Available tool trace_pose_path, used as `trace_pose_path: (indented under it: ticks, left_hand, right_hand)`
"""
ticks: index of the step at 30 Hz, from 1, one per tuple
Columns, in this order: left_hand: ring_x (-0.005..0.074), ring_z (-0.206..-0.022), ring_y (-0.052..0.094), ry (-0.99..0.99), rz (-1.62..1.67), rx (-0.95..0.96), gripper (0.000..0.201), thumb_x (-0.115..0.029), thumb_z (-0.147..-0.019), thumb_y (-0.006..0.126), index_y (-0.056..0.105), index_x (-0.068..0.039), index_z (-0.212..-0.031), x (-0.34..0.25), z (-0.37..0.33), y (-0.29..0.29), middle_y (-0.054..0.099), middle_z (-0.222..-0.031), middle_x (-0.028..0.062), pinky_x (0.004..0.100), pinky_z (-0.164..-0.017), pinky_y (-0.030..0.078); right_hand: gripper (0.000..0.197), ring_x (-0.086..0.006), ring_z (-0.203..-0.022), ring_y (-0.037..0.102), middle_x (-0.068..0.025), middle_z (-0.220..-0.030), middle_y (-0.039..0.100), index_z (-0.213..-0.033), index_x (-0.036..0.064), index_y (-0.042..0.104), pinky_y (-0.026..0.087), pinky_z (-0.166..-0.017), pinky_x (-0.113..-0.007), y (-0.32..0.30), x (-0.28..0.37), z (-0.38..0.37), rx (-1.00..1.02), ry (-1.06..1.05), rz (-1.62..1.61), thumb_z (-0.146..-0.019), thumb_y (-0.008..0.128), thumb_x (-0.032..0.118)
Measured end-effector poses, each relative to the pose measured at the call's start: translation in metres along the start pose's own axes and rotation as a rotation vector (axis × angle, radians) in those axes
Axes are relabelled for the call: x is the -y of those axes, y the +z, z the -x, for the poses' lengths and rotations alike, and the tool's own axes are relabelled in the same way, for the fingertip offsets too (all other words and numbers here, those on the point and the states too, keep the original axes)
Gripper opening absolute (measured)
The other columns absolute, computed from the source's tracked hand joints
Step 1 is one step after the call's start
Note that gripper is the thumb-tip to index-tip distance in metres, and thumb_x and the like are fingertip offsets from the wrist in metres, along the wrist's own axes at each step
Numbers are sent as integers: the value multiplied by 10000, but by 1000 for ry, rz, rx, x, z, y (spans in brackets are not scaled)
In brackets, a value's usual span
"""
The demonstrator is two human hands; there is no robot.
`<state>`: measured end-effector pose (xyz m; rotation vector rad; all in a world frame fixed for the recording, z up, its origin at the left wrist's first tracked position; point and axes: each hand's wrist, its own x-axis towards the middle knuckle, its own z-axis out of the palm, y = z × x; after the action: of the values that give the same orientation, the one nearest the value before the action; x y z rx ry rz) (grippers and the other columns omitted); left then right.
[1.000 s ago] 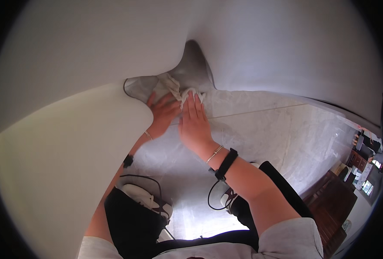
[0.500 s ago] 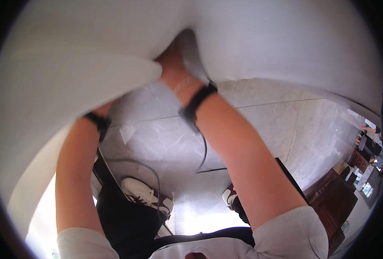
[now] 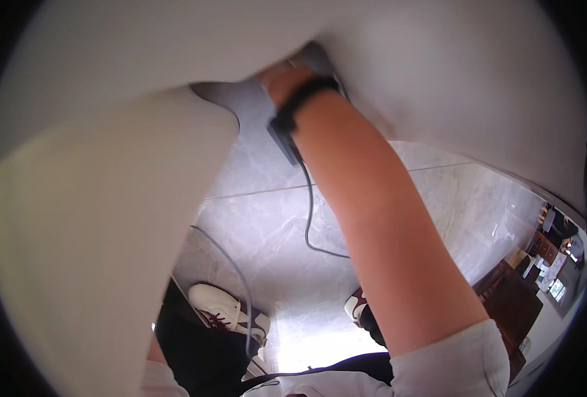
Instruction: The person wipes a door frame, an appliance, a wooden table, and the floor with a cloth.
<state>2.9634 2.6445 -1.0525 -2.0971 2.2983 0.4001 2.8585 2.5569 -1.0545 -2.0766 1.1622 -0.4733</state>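
Note:
A large smooth white cloth (image 3: 95, 218) fills the left and top of the view, close to the camera and in folds. My right arm stretches up and away, with a black strap on its wrist. My right hand (image 3: 277, 76) reaches in among the folds at the top centre. Only its wrist end shows, so its fingers and anything in them are hidden. The cloth covers my left hand and most of the left arm. Just a bit of that arm and a white sleeve (image 3: 161, 377) show at the bottom left.
Below lies a grey marbled tile floor (image 3: 267, 225), with my shoes (image 3: 220, 308) on it. A thin cable (image 3: 308, 218) hangs from the right wrist strap, and another cable (image 3: 240, 271) hangs on the left. Dark wooden furniture (image 3: 508, 304) and people (image 3: 561, 228) appear at the far right.
The white cloth has swung across the left side and now hides my left forearm. My right hand has moved a little up and to the right, deeper among the folds.

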Motion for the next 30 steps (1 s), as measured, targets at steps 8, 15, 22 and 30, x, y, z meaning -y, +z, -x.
trace_pose_path:
  ticks: [8, 15, 22, 30]
  left_hand:
    - [344, -1235, 370, -88, 25, 57, 488, -227, -821, 542, 444, -101, -1283, -8, 75, 11, 419, -1330, 138, 468, -977, 319]
    - [357, -1244, 352, -65, 105, 130, 500, -229, -816, 547, 439, -87, -1283, -47, 156, 13, 404, -1337, 150, 480, -980, 308]
    - [370, -1253, 334, -106, 34, -1, 512, -231, -811, 551, 434, -72, -1284, -6, 75, -1, 388, -1345, 163, 492, -984, 298]
    - [385, -1263, 313, -251, 135, 58, 526, -233, -806, 556, 428, -55, -1284, -32, 177, 16, 370, -1354, 176, 505, -987, 285]
  right_hand:
    - [303, -289, -1155, 451, -122, -1145, 541, -1096, 48, 557, 370, -949, -426, 47, 65, 20, 57, -178, 65, -827, 511, 179]
    - [212, -265, -1074, 516, -124, -1041, 596, -996, 33, 602, 426, -899, -370, 40, 82, 109, 353, -39, -224, -817, 519, 112]
    - [221, -255, -1084, 498, -101, -1108, 572, -975, 36, 612, 353, -981, -348, 68, 82, 49, 238, -290, 121, -849, 467, 147]
    - [299, -239, -1159, 443, -86, -1192, 532, -1094, 51, 555, 312, -1016, -346, 90, 115, 68, 263, -377, 97, -818, 477, 134]
